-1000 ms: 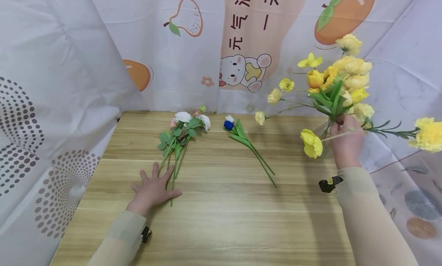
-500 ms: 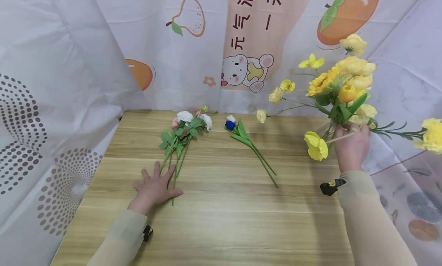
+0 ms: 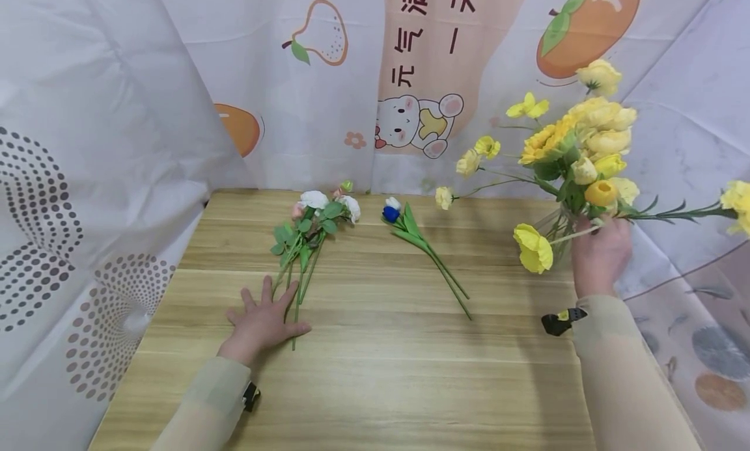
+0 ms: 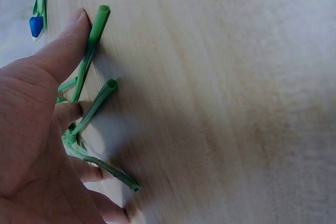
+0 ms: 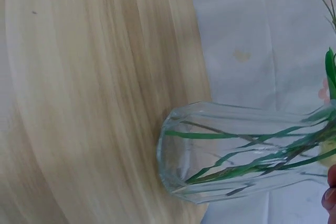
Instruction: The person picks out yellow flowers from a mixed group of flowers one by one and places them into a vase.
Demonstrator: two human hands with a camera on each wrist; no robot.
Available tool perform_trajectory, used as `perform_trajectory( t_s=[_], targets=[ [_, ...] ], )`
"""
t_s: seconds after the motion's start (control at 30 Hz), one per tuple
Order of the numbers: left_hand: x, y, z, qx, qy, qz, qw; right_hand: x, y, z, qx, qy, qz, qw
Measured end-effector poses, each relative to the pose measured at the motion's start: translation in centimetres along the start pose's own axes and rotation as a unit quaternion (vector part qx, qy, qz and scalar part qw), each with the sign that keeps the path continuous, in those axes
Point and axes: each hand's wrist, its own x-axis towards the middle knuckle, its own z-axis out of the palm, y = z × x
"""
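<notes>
My left hand (image 3: 262, 322) lies with fingers spread on the table, touching the stems of a bunch of white and pink roses (image 3: 315, 200). In the left wrist view, green stem ends (image 4: 98, 32) poke out past the thumb and fingers. On the right, my right hand (image 3: 602, 254) pinches a yellow tulip (image 3: 601, 192) low on its stem at the mouth of a glass vase (image 5: 231, 113). Its fingertips are partly hidden by flowers. Yellow flowers (image 3: 603, 112) fill the vase, whose green stems (image 5: 236, 171) show through the glass.
A blue and white tulip pair (image 3: 410, 233) lies on the wooden table (image 3: 375, 373) at mid-back. Printed curtains (image 3: 316, 112) stand behind and at both sides. One long yellow flower (image 3: 739, 200) leans far out to the right.
The yellow tulip has moved down and to the right, low among the vase's flowers, and my right hand shifted slightly right. The left hand has stayed in place.
</notes>
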Motion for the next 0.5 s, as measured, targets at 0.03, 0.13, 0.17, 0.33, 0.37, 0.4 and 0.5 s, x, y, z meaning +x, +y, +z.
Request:
perform_trajectory(
  t_s=[0.03,0.13,0.17,0.33,0.37,0.4,0.5],
  targets=[
    [-0.1,0.0,-0.1,-0.001,0.0,0.0,1.0,-0.1,0.2,0.0,-0.003,-0.006,0.008,0.9999],
    [-0.2,0.0,-0.3,-0.012,0.0,0.001,0.9999,-0.8,0.7,0.1,0.005,-0.009,0.038,0.9992],
    [-0.2,-0.1,-0.3,-0.015,0.003,0.003,0.9999,-1.2,0.9,0.1,0.007,-0.008,0.055,0.9984],
    [0.3,-0.7,-0.7,-0.035,0.03,0.005,0.9989,-3.2,1.4,0.5,0.02,-0.032,0.092,0.9951],
    [0.5,-0.9,-0.8,-0.037,0.038,0.005,0.9986,-3.6,1.5,0.5,0.016,-0.054,0.097,0.9937],
    [0.7,-1.1,-0.9,-0.038,0.048,0.004,0.9981,-4.1,1.6,0.7,0.01,-0.075,0.094,0.9927],
    [1.3,-1.4,-1.4,-0.033,0.075,0.003,0.9966,-5.4,1.6,1.2,-0.003,-0.143,0.085,0.9861]
  ],
)
